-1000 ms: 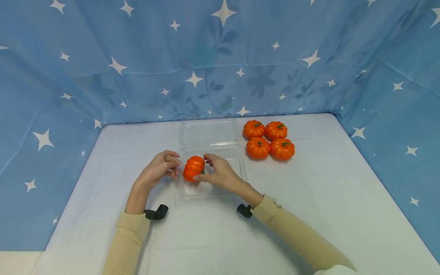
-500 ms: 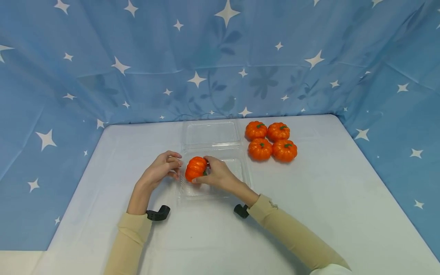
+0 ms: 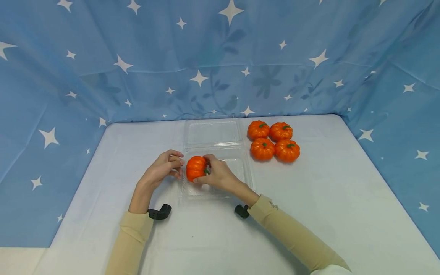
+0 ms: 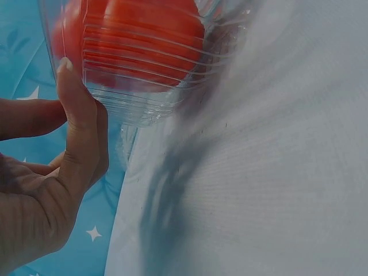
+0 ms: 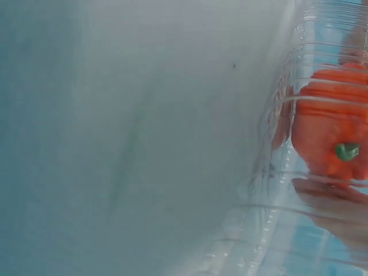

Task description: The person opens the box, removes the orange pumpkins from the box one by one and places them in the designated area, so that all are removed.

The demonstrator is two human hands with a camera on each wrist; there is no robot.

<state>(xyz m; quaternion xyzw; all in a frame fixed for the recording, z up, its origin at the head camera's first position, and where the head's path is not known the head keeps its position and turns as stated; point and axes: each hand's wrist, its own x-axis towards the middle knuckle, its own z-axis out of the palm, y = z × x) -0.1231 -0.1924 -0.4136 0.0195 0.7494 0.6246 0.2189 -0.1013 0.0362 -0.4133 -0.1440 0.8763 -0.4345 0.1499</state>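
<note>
In the head view a small orange toy pumpkin point(image 3: 196, 168) with a green stem sits within the left part of a clear plastic clamshell box point(image 3: 238, 168). My right hand point(image 3: 222, 176) holds it, thumb on the near side and fingers on the far side. Through the box wall, the right wrist view shows the pumpkin point(image 5: 328, 123) between thumb and fingers. My left hand point(image 3: 161, 168) is at the box's left side, fingers loosely bent. A fingertip touches the clear wall point(image 4: 138, 100) in the left wrist view, with the pumpkin point(image 4: 144, 40) behind it.
Several more orange pumpkins point(image 3: 262, 149) stand in a cluster right of the box. The box's lid point(image 3: 214, 131) lies folded back toward the blue star-patterned curtain point(image 3: 154, 57). A white cloth point(image 3: 326, 183) covers the table.
The pumpkin has turned a little in my right hand, so its stem shows more. My left hand stays by the box's side. The whole head view has shifted slightly.
</note>
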